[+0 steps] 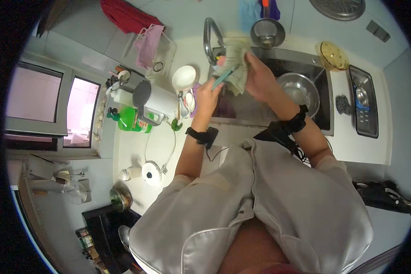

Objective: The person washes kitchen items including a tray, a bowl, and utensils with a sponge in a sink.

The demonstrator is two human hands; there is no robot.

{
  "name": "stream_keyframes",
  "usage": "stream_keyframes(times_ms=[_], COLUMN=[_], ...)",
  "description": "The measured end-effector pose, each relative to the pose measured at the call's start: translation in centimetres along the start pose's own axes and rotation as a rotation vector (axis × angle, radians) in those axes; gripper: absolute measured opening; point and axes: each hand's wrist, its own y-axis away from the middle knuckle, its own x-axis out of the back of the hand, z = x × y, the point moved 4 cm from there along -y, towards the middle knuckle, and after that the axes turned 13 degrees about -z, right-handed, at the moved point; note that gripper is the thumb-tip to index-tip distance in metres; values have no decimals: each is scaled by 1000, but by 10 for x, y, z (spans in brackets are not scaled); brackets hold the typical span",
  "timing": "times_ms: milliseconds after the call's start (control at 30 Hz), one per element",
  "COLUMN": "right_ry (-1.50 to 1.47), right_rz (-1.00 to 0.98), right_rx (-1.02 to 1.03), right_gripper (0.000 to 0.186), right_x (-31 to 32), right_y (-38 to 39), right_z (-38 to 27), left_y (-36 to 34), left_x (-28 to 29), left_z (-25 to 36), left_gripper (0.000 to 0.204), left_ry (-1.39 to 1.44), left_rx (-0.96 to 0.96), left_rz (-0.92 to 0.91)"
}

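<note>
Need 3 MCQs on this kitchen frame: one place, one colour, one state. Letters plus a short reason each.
1. Where does the green bottle lie?
A. in the sink
B. on the counter left of the sink
C. on the stove

2. What colour is the thin handle held in the left hand?
A. teal
B. red
C. yellow

3. What is the right hand doing?
A. resting flat on the counter
B. hanging free
C. gripping a greyish cloth over the sink

Answers:
1 B: it lies on its side on the white counter, beside the white appliance.
2 A: a teal stick runs from the left fist up into the cloth.
3 C: its fingers close on the cloth beneath the tap.
</note>
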Motion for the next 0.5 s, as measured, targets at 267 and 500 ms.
stream_keyframes(times_ms=[267, 500], right_ry=[1246, -436], right_rz=[-133, -16], right_rx=[-95, 42], right_gripper=[30, 41], right_x=[-27, -5], right_y=[4, -4], right_z=[-23, -3], left_y=[-7, -8], left_x=[4, 3], left_z=[-2, -1], left_gripper=[20, 23], left_ry=[-124, 9], left_rx=[-147, -197], left_rz=[28, 129])
